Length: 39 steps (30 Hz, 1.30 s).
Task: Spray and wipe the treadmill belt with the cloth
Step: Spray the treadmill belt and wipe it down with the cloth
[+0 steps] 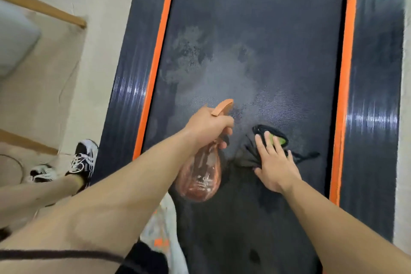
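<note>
The dark treadmill belt (255, 29) runs up the middle of the view, with a pale wet spray patch across its centre. My left hand (209, 124) grips the neck of an orange see-through spray bottle (200, 176), whose nozzle points up the belt and whose body hangs below the fist. Just to the right, my right hand (274, 162) presses flat with straight fingers on a dark cloth (249, 155) lying on the belt. A green patch of the cloth shows beside my fingers.
Orange strips (155, 58) and dark side rails (375, 73) border the belt on both sides. A black-and-white sneaker (84, 158) on my foot stands on the beige floor at the left. A wooden frame (44, 9) crosses the upper left corner.
</note>
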Each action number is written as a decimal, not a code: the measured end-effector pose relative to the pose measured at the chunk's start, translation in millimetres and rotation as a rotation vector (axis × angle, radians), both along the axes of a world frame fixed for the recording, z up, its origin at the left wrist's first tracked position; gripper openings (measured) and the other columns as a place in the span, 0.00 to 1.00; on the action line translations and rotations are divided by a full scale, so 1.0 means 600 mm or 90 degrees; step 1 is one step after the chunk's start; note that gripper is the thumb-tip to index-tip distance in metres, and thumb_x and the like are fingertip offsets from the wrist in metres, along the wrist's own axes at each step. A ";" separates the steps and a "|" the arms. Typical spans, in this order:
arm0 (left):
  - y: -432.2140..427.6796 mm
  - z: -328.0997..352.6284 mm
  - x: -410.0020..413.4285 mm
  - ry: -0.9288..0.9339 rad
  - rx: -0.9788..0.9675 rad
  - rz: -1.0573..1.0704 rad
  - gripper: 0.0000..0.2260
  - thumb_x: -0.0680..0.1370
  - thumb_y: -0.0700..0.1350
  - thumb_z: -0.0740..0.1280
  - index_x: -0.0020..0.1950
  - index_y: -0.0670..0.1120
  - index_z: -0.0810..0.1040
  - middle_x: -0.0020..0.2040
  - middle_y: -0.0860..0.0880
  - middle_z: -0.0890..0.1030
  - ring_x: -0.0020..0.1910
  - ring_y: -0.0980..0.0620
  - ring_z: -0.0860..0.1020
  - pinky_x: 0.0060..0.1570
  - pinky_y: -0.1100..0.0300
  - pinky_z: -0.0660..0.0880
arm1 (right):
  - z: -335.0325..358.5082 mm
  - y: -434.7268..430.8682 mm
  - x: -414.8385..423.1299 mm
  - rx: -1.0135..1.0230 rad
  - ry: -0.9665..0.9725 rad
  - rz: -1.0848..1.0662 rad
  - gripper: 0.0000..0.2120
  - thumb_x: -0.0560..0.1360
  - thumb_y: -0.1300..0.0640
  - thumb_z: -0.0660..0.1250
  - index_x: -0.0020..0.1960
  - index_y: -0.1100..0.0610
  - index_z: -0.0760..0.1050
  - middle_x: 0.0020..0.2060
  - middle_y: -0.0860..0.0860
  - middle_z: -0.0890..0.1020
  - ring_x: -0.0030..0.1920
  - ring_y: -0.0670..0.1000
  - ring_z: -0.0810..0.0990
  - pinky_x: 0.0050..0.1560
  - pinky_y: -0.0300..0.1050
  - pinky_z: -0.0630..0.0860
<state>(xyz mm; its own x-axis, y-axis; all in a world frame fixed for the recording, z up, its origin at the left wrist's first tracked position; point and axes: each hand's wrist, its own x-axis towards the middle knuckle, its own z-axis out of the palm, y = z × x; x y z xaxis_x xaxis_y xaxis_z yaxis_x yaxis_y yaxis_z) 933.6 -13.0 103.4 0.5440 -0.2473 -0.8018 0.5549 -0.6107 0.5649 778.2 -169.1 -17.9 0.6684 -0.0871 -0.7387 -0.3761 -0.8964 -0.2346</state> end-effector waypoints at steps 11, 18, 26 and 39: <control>0.034 -0.052 0.051 -0.011 0.008 0.041 0.07 0.74 0.41 0.70 0.47 0.37 0.82 0.43 0.44 0.84 0.26 0.48 0.78 0.37 0.55 0.76 | -0.010 0.009 0.002 -0.050 -0.037 -0.004 0.48 0.80 0.43 0.62 0.77 0.45 0.23 0.77 0.47 0.25 0.81 0.54 0.32 0.79 0.65 0.50; -0.014 -0.107 0.135 0.043 -0.045 0.083 0.02 0.77 0.40 0.69 0.48 0.45 0.78 0.41 0.43 0.83 0.27 0.46 0.78 0.30 0.60 0.73 | -0.047 0.021 0.143 -0.067 -0.144 -0.128 0.45 0.78 0.41 0.60 0.82 0.46 0.34 0.81 0.48 0.33 0.81 0.52 0.33 0.79 0.66 0.42; -0.056 -0.169 0.232 0.055 -0.082 0.012 0.03 0.77 0.39 0.69 0.44 0.44 0.78 0.42 0.43 0.83 0.28 0.46 0.78 0.28 0.62 0.73 | -0.105 0.051 0.190 -0.244 -0.276 -0.193 0.49 0.64 0.33 0.56 0.82 0.48 0.53 0.83 0.50 0.52 0.82 0.54 0.53 0.73 0.70 0.57; -0.064 -0.188 0.236 0.030 -0.039 -0.038 0.07 0.74 0.41 0.70 0.36 0.43 0.77 0.27 0.47 0.78 0.24 0.47 0.78 0.34 0.59 0.76 | -0.114 0.052 0.191 -0.301 -0.306 -0.170 0.49 0.63 0.34 0.57 0.82 0.51 0.56 0.82 0.51 0.56 0.80 0.56 0.58 0.70 0.69 0.61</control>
